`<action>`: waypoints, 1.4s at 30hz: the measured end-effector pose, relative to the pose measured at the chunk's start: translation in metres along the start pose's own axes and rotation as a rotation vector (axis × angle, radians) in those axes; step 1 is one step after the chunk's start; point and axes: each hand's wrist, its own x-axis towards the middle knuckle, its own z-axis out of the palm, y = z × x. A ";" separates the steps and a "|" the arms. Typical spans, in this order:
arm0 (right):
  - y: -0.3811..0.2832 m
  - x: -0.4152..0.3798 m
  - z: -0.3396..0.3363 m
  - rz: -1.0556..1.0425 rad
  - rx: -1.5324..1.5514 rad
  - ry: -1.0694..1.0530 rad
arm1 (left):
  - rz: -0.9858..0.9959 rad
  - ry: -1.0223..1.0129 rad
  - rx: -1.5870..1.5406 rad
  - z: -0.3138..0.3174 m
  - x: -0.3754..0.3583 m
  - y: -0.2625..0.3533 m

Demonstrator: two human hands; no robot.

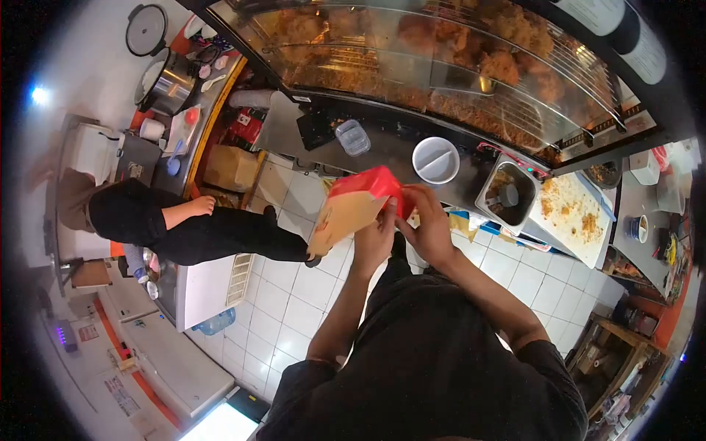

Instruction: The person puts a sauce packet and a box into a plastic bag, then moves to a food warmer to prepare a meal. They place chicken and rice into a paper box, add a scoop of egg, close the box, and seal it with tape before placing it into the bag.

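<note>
In front of my body I hold a red and brown cardboard box (346, 209), tilted, with its plain brown side facing up toward me. My left hand (375, 239) is closed on the box's near right part. At the red end, my right hand (429, 224) has its fingers bent and pressed against the cardboard. Some of the fingertips are hidden behind the box. Just beyond my hands, a round white tub (435, 173) with a divider across it stands on the dark metal counter (390, 140).
A glass display case (412, 81) of fried pieces spans the far side. Right of the tub sit a metal pan (507, 213) with a scoop and a crumb-strewn white board (566, 239). A clear plastic container (353, 137) lies left. Another person (132, 213) stands at left.
</note>
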 end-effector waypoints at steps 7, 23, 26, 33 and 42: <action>0.057 -0.010 0.071 0.264 0.360 -0.028 | 0.343 -0.467 0.481 -0.024 0.058 -0.033; 0.166 0.012 0.119 0.407 0.258 -0.076 | -0.074 -0.004 0.282 -0.061 0.146 -0.262; 0.155 -0.009 0.103 0.296 -0.144 -0.109 | 0.089 0.082 0.493 -0.044 0.156 -0.264; 0.092 -0.044 -0.092 0.654 0.513 -0.581 | -0.462 0.045 -0.264 -0.022 0.172 -0.247; 0.229 -0.083 -0.333 0.822 0.349 0.155 | -0.408 0.326 -0.193 -0.044 0.091 -0.262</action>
